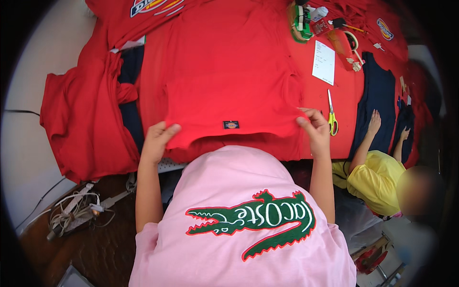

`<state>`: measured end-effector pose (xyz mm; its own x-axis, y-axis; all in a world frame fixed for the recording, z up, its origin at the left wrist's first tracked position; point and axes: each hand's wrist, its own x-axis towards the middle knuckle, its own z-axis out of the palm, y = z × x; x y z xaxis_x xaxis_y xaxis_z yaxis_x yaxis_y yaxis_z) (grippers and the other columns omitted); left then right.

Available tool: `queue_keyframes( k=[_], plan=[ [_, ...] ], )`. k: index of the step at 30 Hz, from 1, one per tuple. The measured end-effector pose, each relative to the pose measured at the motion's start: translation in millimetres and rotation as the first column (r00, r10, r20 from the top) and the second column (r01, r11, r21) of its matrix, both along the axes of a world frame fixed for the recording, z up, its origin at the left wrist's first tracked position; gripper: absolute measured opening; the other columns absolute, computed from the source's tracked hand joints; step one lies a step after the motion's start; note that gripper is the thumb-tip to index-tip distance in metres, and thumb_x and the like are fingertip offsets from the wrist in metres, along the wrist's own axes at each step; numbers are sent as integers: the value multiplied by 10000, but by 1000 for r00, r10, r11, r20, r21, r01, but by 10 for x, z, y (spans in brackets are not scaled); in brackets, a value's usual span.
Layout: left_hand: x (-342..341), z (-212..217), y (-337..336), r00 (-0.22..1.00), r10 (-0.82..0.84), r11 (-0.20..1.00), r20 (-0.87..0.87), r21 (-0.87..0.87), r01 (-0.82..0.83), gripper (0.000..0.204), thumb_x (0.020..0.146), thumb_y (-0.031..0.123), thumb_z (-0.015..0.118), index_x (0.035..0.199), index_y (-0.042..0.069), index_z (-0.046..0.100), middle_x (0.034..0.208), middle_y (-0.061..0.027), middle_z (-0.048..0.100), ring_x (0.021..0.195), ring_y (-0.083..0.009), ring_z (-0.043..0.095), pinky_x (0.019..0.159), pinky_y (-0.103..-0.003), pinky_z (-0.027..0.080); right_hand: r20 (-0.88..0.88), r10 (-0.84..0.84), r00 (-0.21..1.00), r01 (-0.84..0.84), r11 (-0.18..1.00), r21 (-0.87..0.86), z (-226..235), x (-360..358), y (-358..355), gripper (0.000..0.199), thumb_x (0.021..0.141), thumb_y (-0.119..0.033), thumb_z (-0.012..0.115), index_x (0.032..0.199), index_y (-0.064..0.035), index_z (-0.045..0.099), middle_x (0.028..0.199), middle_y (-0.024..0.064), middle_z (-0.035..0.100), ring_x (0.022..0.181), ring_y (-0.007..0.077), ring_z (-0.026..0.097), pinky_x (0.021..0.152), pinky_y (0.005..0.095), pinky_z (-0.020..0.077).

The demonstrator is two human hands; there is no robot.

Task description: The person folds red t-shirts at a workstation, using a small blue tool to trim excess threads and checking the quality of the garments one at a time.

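Observation:
A red garment (229,71) lies spread over the table in front of me, its near edge lifted toward my body. That edge carries a small dark label (231,125) at its middle. My left hand (160,138) pinches the garment's left corner between thumb and fingers. At the opposite corner my right hand (315,125) grips the fabric the same way, so the edge hangs stretched between both hands. Yellow-handled scissors (332,119) lie just right of my right hand, blades pointing away.
Red garments (91,119) hang over the table's left side. A written paper sheet (324,63), a green tape dispenser (300,21) and a tape roll (351,40) lie at the far right. Beside me a person in yellow (377,182) rests a hand on a dark garment (377,95). Cables (83,210) lie lower left.

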<state>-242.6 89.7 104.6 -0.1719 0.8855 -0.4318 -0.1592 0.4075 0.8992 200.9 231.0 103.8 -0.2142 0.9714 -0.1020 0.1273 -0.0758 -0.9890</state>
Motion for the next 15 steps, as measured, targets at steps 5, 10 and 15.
queue_keyframes(
  k=[5, 10, 15],
  plan=[
    [-184, 313, 315, 938, 298, 853, 177, 392, -345, 278, 1057, 187, 649, 1254, -2, 697, 1189, -112, 748, 1062, -203, 732, 927, -346, 604, -594, -54, 803, 41, 999, -35, 605, -82, 215, 180, 1072, -126, 593, 1244, -81, 564, 1194, 45, 687, 1096, 123, 652, 992, 319, 498],
    [-200, 414, 535, 905, 409, 763, 120, 499, -411, 235, 1058, 194, 654, 1214, 33, 727, 1145, -72, 759, 1020, -157, 728, 903, -314, 597, -629, -85, 773, 121, 993, 14, 754, -287, 403, 213, 1107, -171, 534, 1291, -68, 566, 1286, 82, 676, 1219, 181, 633, 1070, 393, 492],
    [-128, 463, 607, 899, 430, 780, 84, 468, -416, 222, 1050, 191, 671, 1193, 36, 741, 1119, -46, 763, 988, -119, 711, 887, -281, 573, -665, -192, 721, 194, 978, -71, 682, -316, 504, 143, 1086, -146, 588, 1203, -77, 632, 1190, 65, 705, 1124, 159, 668, 997, 356, 533]
  ],
)
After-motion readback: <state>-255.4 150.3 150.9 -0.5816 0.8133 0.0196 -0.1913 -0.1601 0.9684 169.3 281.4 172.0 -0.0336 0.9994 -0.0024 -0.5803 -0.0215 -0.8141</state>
